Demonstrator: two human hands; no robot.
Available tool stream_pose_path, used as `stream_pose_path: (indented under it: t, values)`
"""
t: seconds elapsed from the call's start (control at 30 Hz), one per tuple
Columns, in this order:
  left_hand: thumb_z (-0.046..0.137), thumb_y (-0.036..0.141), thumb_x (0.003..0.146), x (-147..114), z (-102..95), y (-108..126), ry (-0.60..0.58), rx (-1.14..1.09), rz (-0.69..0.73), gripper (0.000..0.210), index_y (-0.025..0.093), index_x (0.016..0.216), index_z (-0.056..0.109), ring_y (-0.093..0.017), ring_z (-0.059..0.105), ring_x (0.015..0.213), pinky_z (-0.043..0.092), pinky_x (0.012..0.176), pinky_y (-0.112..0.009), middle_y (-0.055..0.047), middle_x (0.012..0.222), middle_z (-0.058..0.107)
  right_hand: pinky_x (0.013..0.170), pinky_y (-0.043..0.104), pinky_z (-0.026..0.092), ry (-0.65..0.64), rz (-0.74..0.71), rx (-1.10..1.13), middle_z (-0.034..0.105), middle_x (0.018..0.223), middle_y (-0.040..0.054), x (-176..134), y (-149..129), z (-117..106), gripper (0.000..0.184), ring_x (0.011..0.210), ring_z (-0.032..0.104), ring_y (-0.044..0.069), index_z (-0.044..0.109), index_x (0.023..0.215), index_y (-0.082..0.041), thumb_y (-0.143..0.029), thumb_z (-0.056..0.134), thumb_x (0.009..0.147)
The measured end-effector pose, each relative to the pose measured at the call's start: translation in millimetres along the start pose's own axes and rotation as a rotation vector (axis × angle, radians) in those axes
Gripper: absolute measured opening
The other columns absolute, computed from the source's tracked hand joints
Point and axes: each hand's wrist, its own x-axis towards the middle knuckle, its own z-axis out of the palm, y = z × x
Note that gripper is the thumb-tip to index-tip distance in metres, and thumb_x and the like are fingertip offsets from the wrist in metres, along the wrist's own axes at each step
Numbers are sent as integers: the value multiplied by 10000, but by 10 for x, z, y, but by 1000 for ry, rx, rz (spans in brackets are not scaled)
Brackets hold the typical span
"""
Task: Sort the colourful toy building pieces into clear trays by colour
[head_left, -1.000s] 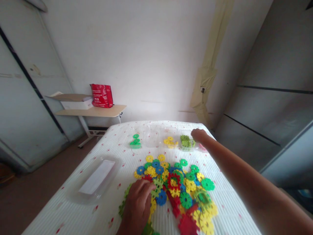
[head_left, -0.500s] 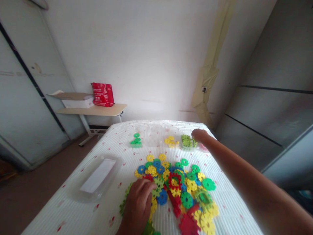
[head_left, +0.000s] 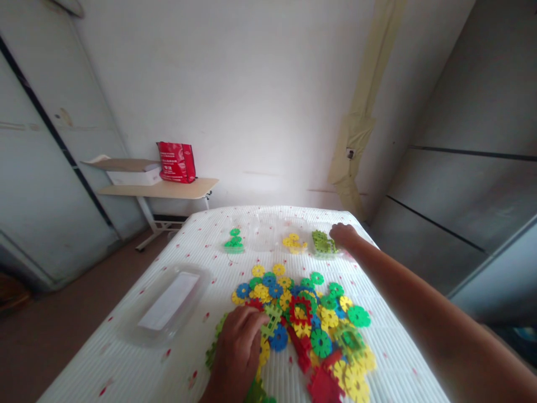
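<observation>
My left hand (head_left: pixel 238 342) rests at the near left edge of a pile of plastic building pieces (head_left: pixel 321 342). Its fingers are curled closed against a light green square lattice piece (head_left: pixel 273 319). Farther off, my right hand (head_left: pixel 344 235) reaches to the right-hand clear box, which holds light green square pieces (head_left: pixel 322 242). Those fingers are bent together at the box's right side, and whatever lies in them is hidden. Yellow, blue and green notched discs, with red square pieces (head_left: pixel 300 310), make up the rest of the pile.
Along the table's far side, green discs (head_left: pixel 234 242) and yellow discs (head_left: pixel 292 242) sit in clear boxes. A clear plastic tray (head_left: pixel 200 291) with white paper lies at left. A side table (head_left: pixel 184 190) holds a red bag (head_left: pixel 176 162) and a white box (head_left: pixel 134 177).
My right hand has shifted slightly down and right at the box. The light green pieces there have tilted a little. My left hand has stayed in place.
</observation>
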Motion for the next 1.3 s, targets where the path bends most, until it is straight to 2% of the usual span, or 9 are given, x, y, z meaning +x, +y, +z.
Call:
stream_pose_path:
  t: [0.4,0.6,0.77,0.87,0.93,1.03,1.1,1.2,1.3]
  values:
    - [370,93,807,7,-26,14,-14,4,-1,261,187,860,607,-173,560,820,464,729,-292,-57,825,599,790,408,387,-27,-36,0,626,993,135,-9,-17,-129,269,990,529,268,655,923,-154,-157,662,654]
    - [369,94,809,5,-13,0,-9,-1,-9,253,187,853,599,-176,557,816,461,726,-300,-57,822,595,813,413,364,28,9,34,627,1003,154,-59,-49,-168,249,1007,523,261,658,934,-147,-73,507,751]
    - [360,92,815,5,-7,-2,3,-27,8,258,184,869,595,-174,554,822,460,722,-298,-61,826,594,800,386,384,91,51,117,614,1027,172,-184,-8,-338,270,1010,522,271,660,921,-126,-61,461,750]
    - [361,92,816,13,-20,17,19,-34,23,261,185,869,598,-173,557,820,459,728,-297,-61,825,601,739,284,415,97,17,207,638,996,110,-419,-19,-451,262,917,567,205,648,939,-160,-110,474,749]
    - [365,87,814,21,-28,33,17,-31,19,263,189,861,602,-173,560,816,458,731,-297,-57,820,606,688,217,421,97,-82,369,657,917,44,-697,-84,-487,229,811,585,143,641,913,-189,-145,479,758]
    - [373,77,809,26,-26,53,21,-39,8,266,192,859,607,-170,562,811,457,729,-292,-50,812,609,606,201,427,47,-382,902,635,774,9,-1239,-262,-471,151,706,569,124,622,837,-177,-237,494,785]
    - [376,70,805,24,-17,63,25,-47,11,268,190,861,609,-167,562,805,456,727,-288,-47,806,609,538,190,405,-57,-480,1083,609,707,-6,-1586,-401,-421,133,629,540,108,612,806,-174,-246,503,781]
    - [376,72,807,19,-2,76,19,-53,16,267,183,863,612,-166,560,800,457,717,-287,-48,805,607,533,188,379,-52,-477,1099,591,690,-12,-1932,-544,-305,124,610,513,95,610,762,-182,-145,493,746]
    - [373,85,813,15,6,86,5,-49,18,272,182,879,618,-167,561,799,462,709,-288,-51,810,610,570,197,393,15,-373,1016,598,736,-5,-2072,-548,-160,179,637,524,99,610,770,-198,-88,486,703]
